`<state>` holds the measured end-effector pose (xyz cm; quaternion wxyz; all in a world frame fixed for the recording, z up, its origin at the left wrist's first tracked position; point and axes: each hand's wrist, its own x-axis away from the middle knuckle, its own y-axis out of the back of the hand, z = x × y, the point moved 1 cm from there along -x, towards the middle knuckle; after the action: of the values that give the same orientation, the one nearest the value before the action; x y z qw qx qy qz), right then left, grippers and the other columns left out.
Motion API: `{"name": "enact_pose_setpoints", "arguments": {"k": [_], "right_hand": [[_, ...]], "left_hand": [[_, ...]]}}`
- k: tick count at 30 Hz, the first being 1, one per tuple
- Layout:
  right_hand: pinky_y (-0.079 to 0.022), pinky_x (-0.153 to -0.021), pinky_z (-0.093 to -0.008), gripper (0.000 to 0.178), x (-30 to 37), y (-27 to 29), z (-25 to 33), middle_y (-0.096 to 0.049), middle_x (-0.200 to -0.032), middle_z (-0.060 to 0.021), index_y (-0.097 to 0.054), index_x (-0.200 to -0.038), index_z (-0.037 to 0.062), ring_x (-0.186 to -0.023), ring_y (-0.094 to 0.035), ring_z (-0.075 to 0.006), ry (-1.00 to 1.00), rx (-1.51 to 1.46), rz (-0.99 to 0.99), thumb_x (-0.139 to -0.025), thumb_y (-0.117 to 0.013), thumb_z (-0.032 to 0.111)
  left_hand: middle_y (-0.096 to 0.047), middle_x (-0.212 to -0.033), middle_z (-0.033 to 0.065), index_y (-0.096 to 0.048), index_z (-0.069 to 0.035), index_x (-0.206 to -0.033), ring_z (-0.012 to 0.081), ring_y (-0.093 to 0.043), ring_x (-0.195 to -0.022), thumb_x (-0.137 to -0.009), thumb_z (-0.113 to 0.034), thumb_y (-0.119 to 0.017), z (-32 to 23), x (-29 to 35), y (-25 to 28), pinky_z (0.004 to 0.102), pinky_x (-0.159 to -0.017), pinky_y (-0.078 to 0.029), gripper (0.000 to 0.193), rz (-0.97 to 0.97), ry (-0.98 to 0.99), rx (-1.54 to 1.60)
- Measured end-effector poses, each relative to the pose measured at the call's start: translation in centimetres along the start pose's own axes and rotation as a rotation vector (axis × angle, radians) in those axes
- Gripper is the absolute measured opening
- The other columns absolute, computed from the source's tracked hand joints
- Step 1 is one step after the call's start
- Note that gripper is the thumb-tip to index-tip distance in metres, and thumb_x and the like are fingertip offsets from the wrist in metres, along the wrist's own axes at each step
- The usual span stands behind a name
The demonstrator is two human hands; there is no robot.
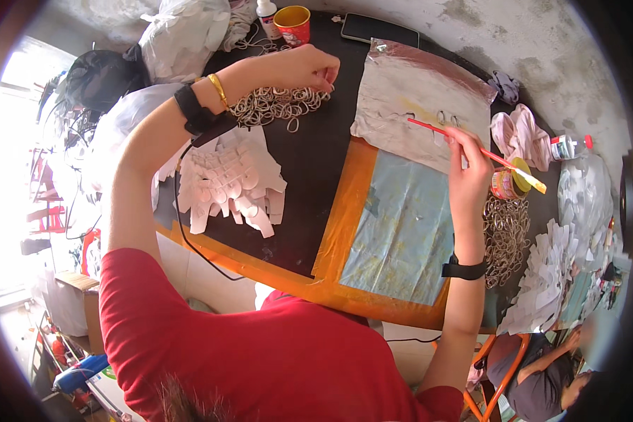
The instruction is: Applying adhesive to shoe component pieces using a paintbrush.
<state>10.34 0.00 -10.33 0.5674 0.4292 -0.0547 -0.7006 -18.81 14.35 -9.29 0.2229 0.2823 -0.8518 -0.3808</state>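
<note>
My left hand [319, 70] is closed, its fingers curled down at the edge of a pile of silvery metal rings [274, 105]. What its fingertips hold, if anything, is hidden. My right hand [471, 163] grips a thin brush [498, 157] by its red handle. The brush's pale yellowish head points right, above a small open jar [503, 184]. The handle's thin tip reaches left over a silvery foil sheet [415, 84], close to a small dark ring. A few more loose rings [446, 118] lie on that sheet, beside yellow smears.
White cut pieces [225, 176] lie left; more white strips [541, 281] lie right, below another ring pile [506, 239]. At the back stand a red cup [292, 28], a white bottle [267, 20] and a phone [380, 29]. Another person [534, 373] sits at lower right.
</note>
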Motion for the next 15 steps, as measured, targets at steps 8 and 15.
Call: {"name": "enact_pose_setpoints", "arguments": {"k": [8,15], "right_hand": [[-0.050,-0.072,-0.0304,0.019,0.2,0.1,-0.5,-0.064,-0.090,-0.0116,-0.062,-0.096,0.0007,-0.083,-0.064,-0.0232,0.022,0.014,-0.018,-0.081,-0.053,-0.008],[-0.050,-0.068,-0.0306,0.019,0.1,0.4,-0.9,-0.063,-0.088,-0.0119,-0.062,-0.097,0.0022,-0.079,-0.064,-0.0251,-0.020,0.051,0.014,-0.082,-0.054,-0.006]], "left_hand": [[-0.067,-0.073,0.0101,-0.065,0.005,-0.088,0.0129,-0.065,-0.063,-0.077,-0.004,-0.064,-0.6,-1.8,1.8,0.0234,-0.058,-0.053,0.014,0.091,0.205,0.041],[-0.067,-0.077,0.0097,-0.065,0.005,-0.090,0.0102,-0.063,-0.067,-0.079,-0.007,-0.060,-1.3,-4.6,2.0,0.0223,-0.062,-0.052,0.017,0.140,0.137,0.072]]}}
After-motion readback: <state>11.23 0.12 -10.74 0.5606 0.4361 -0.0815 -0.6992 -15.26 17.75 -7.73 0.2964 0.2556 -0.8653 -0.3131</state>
